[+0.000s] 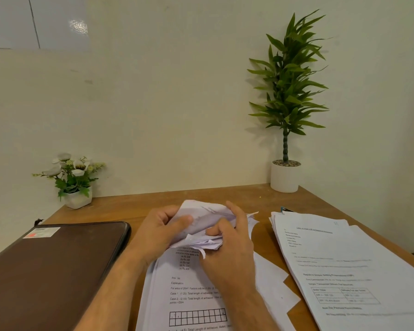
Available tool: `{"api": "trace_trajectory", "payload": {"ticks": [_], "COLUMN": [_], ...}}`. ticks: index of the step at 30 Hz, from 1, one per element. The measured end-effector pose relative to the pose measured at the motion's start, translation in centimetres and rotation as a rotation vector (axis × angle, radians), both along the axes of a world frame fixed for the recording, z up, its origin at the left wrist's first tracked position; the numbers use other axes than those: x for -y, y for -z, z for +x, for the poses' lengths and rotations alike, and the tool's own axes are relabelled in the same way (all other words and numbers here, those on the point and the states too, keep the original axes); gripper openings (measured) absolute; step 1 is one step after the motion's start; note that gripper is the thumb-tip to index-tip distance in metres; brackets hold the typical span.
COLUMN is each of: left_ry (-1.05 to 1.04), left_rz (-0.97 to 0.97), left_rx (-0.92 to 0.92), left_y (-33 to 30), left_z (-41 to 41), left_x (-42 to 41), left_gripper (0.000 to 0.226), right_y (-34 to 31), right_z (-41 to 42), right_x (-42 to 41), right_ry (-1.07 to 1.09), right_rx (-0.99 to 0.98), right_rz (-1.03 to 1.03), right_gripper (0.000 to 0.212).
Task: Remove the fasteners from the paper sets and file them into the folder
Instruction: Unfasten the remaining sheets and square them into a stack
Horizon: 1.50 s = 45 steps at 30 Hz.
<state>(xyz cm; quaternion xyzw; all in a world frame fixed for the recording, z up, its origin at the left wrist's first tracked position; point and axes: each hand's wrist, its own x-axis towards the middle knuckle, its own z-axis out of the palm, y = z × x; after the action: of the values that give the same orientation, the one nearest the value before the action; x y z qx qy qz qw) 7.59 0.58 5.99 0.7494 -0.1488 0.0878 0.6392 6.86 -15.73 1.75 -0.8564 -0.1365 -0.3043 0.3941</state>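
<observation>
Sitting at a wooden desk pushed into the corner of a plain cream wall, you've got both hands busy on the paper set right in front of you. Your left hand is curled round the folded-back top pages, thumb pressed on the crumpled sheet, and your right hand is pinching into the same bunched-up top edge from the other side. I honestly can't tell if there's a staple or clip under your fingers, it's all hidden in the crumple.

The rest of that set lies flat on the desk under your wrists, printed side up, with a little grid near the bottom edge. The brown folder sits closed just to your left, with a sticker on its far corner. Off to your right there's a second paper stack, fanned a bit, with what looks like a dark clip at its far corner.

At the back, a small white flower pot stands on the left by the wall, and a tall leafy plant in a white pot stands in the right corner.
</observation>
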Motion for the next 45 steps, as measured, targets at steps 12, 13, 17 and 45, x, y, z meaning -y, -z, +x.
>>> {"api": "trace_trajectory", "payload": {"ticks": [12, 13, 17, 45], "left_ry": [-0.144, -0.186, -0.269, -0.166], "left_rz": [-0.060, -0.118, -0.276, -0.006], "left_rx": [0.085, 0.087, 0.061, 0.251], "left_y": [0.0, 0.1, -0.3, 0.9], "left_z": [0.4, 0.6, 0.7, 0.0], "left_x": [0.2, 0.1, -0.2, -1.2], "left_gripper": [0.017, 0.018, 0.025, 0.048], "right_y": [-0.1, 0.0, 0.5, -1.7], "right_z": [-0.2, -0.1, 0.3, 4.6], "right_x": [-0.1, -0.1, -0.2, -3.7], "right_ry": [-0.005, -0.004, -0.045, 0.013], "right_rx": [0.033, 0.065, 0.181, -0.026], "right_rz": [0.082, 0.103, 0.135, 0.112], "right_gripper": [0.031, 0.034, 0.040, 0.015]}}
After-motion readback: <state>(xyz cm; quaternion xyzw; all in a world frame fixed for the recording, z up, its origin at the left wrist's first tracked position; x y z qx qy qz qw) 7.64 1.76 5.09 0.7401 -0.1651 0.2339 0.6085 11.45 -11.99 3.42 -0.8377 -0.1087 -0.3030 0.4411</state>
